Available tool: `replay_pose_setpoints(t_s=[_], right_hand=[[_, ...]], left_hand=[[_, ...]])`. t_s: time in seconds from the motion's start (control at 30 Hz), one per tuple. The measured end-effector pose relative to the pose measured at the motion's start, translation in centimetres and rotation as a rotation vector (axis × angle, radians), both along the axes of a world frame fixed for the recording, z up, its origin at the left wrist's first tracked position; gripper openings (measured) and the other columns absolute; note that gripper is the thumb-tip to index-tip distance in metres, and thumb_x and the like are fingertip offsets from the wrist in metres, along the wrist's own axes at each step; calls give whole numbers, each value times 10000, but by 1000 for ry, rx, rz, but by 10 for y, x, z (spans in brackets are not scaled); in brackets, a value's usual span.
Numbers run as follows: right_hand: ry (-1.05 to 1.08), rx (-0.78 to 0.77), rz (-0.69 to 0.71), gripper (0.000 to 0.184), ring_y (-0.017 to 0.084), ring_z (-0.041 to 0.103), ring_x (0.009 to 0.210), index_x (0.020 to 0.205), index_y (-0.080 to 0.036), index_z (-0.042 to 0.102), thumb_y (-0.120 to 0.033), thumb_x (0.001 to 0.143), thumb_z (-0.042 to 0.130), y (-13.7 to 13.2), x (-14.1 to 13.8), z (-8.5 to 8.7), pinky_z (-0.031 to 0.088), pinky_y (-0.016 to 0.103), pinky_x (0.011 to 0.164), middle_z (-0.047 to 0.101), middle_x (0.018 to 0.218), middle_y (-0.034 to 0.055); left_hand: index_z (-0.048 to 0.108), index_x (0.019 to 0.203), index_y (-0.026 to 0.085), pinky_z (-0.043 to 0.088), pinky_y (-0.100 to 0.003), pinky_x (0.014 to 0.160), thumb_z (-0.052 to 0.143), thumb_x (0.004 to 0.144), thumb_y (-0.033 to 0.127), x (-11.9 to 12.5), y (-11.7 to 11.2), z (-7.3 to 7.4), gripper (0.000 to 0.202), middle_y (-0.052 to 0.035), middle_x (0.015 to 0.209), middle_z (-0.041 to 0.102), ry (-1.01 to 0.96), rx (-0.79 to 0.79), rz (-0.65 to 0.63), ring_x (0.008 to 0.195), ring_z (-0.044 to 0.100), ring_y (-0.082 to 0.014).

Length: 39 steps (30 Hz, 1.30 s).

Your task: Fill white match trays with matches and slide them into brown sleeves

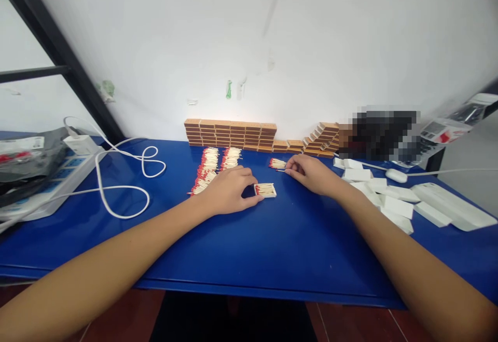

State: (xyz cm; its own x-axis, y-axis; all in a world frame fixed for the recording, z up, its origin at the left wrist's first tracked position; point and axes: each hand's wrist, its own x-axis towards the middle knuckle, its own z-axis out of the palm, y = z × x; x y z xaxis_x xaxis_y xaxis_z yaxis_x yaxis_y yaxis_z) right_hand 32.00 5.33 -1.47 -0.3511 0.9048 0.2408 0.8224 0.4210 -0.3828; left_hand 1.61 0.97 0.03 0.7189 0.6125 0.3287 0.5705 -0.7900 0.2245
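My left hand rests on the blue table, fingers closed round a small open matchbox tray filled with red-tipped matches. My right hand lies a little farther back and to the right, its fingertips pinching matches from a small loose pile of matches. Two longer rows of loose matches lie just behind my left hand. A stacked wall of brown matchboxes stands against the white wall at the back.
White box sleeves lie scattered at the right, with a white mouse and its cable. At the left a power strip sits with a looped white cable and a dark bag. A blurred-out patch lies at the back right.
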Motion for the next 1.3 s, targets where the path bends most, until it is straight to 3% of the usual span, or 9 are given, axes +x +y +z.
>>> replay_pose_setpoints(t_s=[0.1, 0.33, 0.63, 1.0, 1.17, 1.3], right_hand=[[-2, 19, -22, 176, 221, 612, 762, 999, -198, 678, -354, 956, 608, 1, -1, -1, 444, 338, 687, 702, 886, 75], [-20, -25, -16, 164, 225, 622, 778, 884, -205, 657, -310, 967, 562, -4, -5, 4, 447, 339, 703, 709, 893, 87], [29, -58, 167, 173, 205, 604, 779, 925, -222, 660, -313, 1009, 540, -42, -38, 33, 447, 325, 703, 678, 904, 62], [26, -35, 245, 161, 185, 566, 708, 870, -235, 662, -288, 994, 573, -50, -56, 29, 439, 312, 647, 647, 799, 40], [126, 50, 114, 167, 191, 565, 690, 914, -228, 686, -344, 985, 589, -34, -42, 19, 464, 336, 659, 659, 838, 52], [63, 130, -25, 131, 223, 604, 751, 978, -207, 712, -304, 942, 631, -15, -23, 8, 477, 372, 739, 671, 902, 78]], left_hand=[[754, 1096, 166, 530, -407, 854, 710, 992, 444, 0, 0, 0, 300, -70, 1040, 709, 1, -6, 1, 987, 665, -259], [753, 1088, 172, 526, -404, 852, 711, 993, 441, 0, 0, 0, 289, -67, 1039, 706, 1, -12, 2, 987, 663, -258], [765, 1071, 181, 522, -395, 838, 719, 984, 464, 1, -2, -1, 300, -65, 1021, 710, -1, 2, 32, 962, 670, -253], [761, 1045, 190, 515, -387, 817, 716, 985, 453, 2, -2, 0, 274, -62, 1011, 711, -20, -7, 26, 950, 668, -247], [756, 1050, 195, 532, -391, 829, 719, 982, 453, 2, -2, 0, 269, -67, 1018, 713, -22, -3, 23, 954, 673, -251], [756, 1045, 192, 531, -392, 847, 709, 989, 461, 1, -2, 0, 279, -75, 1023, 710, -19, 6, 8, 972, 673, -256]])
